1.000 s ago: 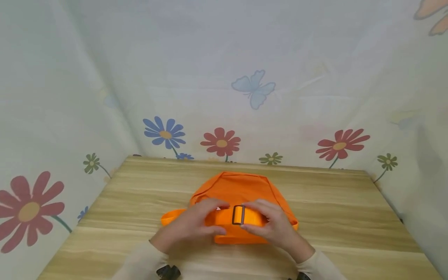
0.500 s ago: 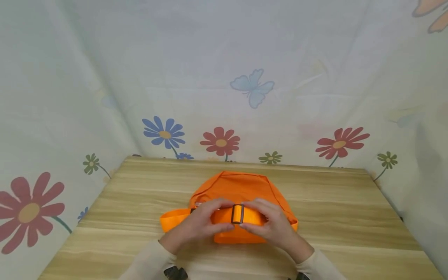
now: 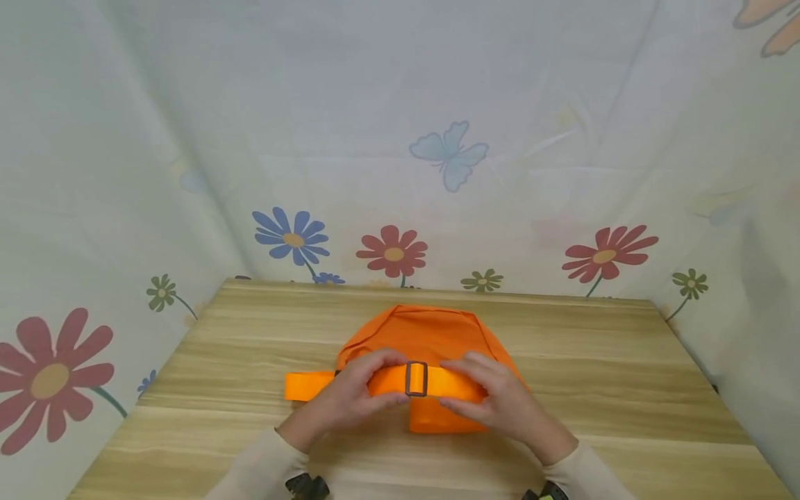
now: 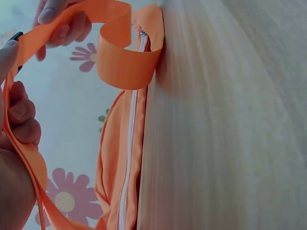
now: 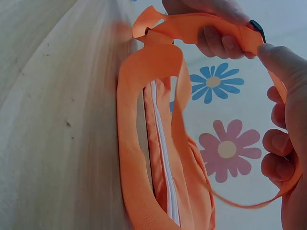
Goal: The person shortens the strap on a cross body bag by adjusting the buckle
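Observation:
An orange bag [image 3: 431, 330] lies on the table, its white zipper [image 4: 128, 158] showing in the left wrist view. Above its near side, both hands hold an orange webbing strap [image 3: 453, 384] stretched level. A dark rectangular slider buckle [image 3: 408, 379] sits on the strap between them. My left hand [image 3: 340, 399] pinches the webbing, thumb and forefinger at the buckle's left edge. To the right, a short way from the buckle, my right hand [image 3: 503, 399] grips the strap between thumb and fingers. A loop of strap [image 4: 127, 67] hangs loose beside the bag.
The wood-grain table [image 3: 612, 375] extends around the bag on both sides. Pale cloth walls [image 3: 350, 139] printed with flowers and a butterfly rise behind the table and at its sides.
The buckle has shifted slightly left. My right fingertips have come away from its edge, sliding right along the strap. My left hand first moved right to the buckle, then slightly back left.

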Tool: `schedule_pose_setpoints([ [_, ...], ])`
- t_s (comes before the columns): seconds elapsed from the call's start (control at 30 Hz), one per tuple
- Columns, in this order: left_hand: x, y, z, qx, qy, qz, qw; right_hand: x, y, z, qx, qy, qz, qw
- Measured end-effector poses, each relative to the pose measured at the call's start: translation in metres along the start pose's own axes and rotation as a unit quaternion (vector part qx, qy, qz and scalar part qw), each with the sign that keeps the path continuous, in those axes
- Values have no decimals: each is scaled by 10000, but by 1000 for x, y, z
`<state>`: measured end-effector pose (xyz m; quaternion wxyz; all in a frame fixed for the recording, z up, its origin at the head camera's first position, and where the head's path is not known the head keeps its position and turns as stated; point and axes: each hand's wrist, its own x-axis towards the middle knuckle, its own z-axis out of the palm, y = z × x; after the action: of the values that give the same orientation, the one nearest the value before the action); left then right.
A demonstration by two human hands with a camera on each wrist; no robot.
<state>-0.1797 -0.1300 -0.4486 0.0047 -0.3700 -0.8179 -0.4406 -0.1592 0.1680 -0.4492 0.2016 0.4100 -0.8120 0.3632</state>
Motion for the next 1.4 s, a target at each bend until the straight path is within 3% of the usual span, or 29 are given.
schedule_pose_setpoints([
  [0.3, -1, 1, -1, -348, 219, -213, 9989, 3, 0, 2, 114, 190, -106, 9997],
  [0.57, -1, -2, 3, -313, 368, 224, 9986, 4, -1, 11, 298, 330, -174, 9989],
  [0.77, -2, -2, 6, -210, 487, 231, 9983, 4, -3, 12, 297, 338, -32, 9990],
  [0.9, -1, -2, 8, -419, 436, 120, 9981, 5, -5, 14, 358, 285, 167, 9988],
  [1.17, 3, 1, 13, -288, 180, -38, 9994, 10, -7, 19, 362, 180, 5, 9992],
  [1.4, -1, 8, 7, -357, 394, -727, 9959, 8, -6, 16, 261, -45, 526, 9983],
])
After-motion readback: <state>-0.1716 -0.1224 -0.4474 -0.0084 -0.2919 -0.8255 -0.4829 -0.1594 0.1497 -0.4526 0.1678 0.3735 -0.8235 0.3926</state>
